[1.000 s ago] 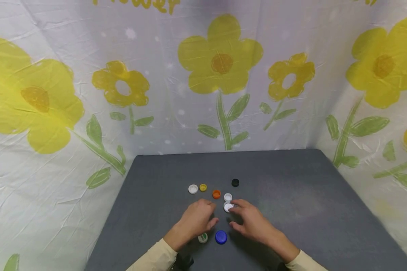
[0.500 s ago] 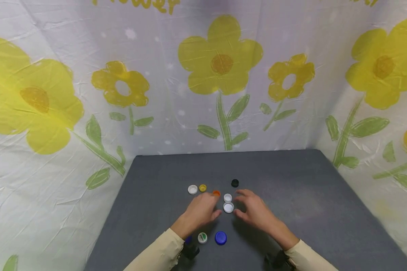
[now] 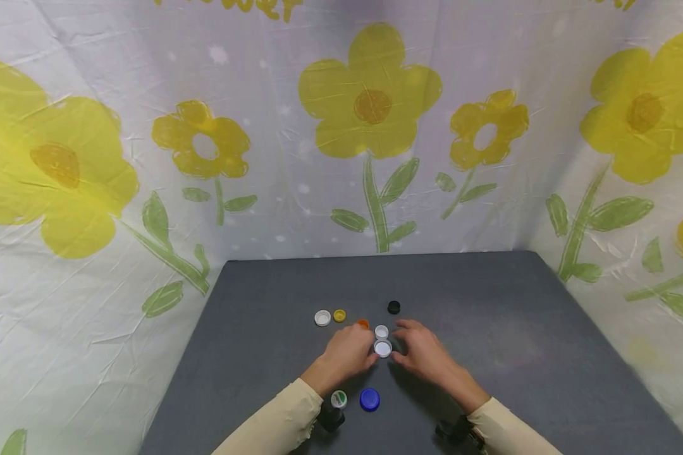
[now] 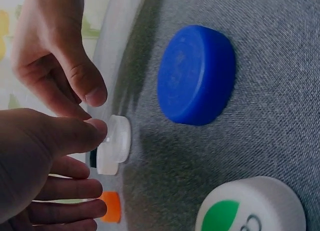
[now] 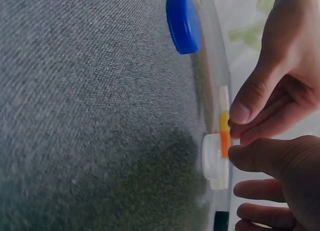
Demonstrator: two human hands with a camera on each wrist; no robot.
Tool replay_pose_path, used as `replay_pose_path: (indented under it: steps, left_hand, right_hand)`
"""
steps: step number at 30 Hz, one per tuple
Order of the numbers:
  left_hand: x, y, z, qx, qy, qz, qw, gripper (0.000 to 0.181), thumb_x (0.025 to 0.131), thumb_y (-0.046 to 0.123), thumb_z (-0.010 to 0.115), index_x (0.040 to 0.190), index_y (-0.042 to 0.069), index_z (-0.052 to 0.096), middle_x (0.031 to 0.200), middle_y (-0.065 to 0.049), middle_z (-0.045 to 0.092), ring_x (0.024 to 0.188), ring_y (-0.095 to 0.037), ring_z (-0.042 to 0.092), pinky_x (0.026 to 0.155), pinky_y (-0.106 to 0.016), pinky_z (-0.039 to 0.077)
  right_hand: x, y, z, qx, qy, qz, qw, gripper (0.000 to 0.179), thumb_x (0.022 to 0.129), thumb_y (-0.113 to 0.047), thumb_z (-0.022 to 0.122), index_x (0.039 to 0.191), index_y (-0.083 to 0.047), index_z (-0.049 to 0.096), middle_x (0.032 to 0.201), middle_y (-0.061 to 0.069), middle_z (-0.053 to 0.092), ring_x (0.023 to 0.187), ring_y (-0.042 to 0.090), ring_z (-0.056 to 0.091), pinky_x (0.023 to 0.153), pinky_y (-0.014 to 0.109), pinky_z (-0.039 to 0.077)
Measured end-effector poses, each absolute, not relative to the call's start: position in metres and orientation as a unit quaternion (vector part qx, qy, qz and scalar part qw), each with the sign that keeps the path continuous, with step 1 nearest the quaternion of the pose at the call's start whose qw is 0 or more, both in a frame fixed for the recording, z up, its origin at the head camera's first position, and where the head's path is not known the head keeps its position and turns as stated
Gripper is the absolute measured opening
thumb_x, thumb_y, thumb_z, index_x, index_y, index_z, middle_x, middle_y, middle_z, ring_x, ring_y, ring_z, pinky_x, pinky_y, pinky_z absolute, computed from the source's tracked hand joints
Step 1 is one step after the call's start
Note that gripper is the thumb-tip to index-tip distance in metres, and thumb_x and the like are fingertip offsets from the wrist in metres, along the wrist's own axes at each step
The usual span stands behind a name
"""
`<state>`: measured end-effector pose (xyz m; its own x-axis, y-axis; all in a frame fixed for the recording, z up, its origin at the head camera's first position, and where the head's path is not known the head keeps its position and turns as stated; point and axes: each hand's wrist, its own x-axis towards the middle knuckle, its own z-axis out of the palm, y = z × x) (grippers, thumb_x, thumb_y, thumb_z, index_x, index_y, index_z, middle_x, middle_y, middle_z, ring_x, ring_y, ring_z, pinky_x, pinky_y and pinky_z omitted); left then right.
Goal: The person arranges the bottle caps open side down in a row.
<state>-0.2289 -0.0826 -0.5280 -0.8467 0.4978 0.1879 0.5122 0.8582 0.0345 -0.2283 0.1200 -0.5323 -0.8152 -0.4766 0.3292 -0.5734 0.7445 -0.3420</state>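
Note:
Two white bottle caps lie one behind the other between my hands: the near cap [image 3: 382,349] is larger, and the far cap [image 3: 381,332] touches or nearly touches it. My left hand [image 3: 348,351] hovers at their left, fingers relaxed, partly covering an orange cap [image 3: 363,323]. On the right, my right hand [image 3: 425,351] holds its loosely bent fingers beside the near cap. In the left wrist view, the left thumb [image 4: 82,134] overlaps the edge of a ridged white cap [image 4: 121,139]. Neither hand grips anything.
A blue cap [image 3: 369,399] and a white cap with a green leaf [image 3: 338,399] lie nearer the body. Farther back are a white cap [image 3: 322,318], a yellow cap [image 3: 339,315] and a black cap [image 3: 394,307]. A flower-printed sheet [image 3: 284,208] rises behind the grey table [image 3: 489,291].
My left hand has moved right and forward, up to the white caps and over part of the orange one. My right hand has drawn off the near white cap, slightly right and forward.

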Motion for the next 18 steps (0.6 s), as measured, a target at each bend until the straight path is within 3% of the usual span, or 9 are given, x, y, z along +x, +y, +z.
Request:
replay_pose_path:
  steps: [8, 18]
  left_hand:
    - [-0.230, -0.076, -0.536, -0.270, -0.958, 0.000, 0.099, 0.024, 0.080, 0.040, 0.082, 0.078, 0.018, 0.072, 0.070, -0.001, 0.066, 0.064, -0.021, 0.065, 0.055, -0.039, 0.052]
    - [-0.234, -0.074, -0.542, -0.279, -0.954, 0.027, 0.111, 0.020, 0.083, 0.039, 0.080, 0.081, 0.019, 0.074, 0.069, 0.002, 0.065, 0.061, -0.017, 0.062, 0.054, -0.037, 0.051]
  right_hand:
    - [-0.230, 0.116, -0.544, 0.269, -0.934, 0.214, 0.096, 0.035, 0.073, -0.019, 0.088, 0.100, 0.000, 0.076, 0.122, 0.021, 0.067, 0.114, 0.037, 0.064, 0.093, 0.050, 0.053]
    - [-0.227, 0.112, -0.545, 0.276, -0.928, 0.238, 0.082, 0.026, 0.080, -0.016, 0.083, 0.099, 0.000, 0.076, 0.122, 0.023, 0.067, 0.115, 0.038, 0.063, 0.093, 0.053, 0.052]
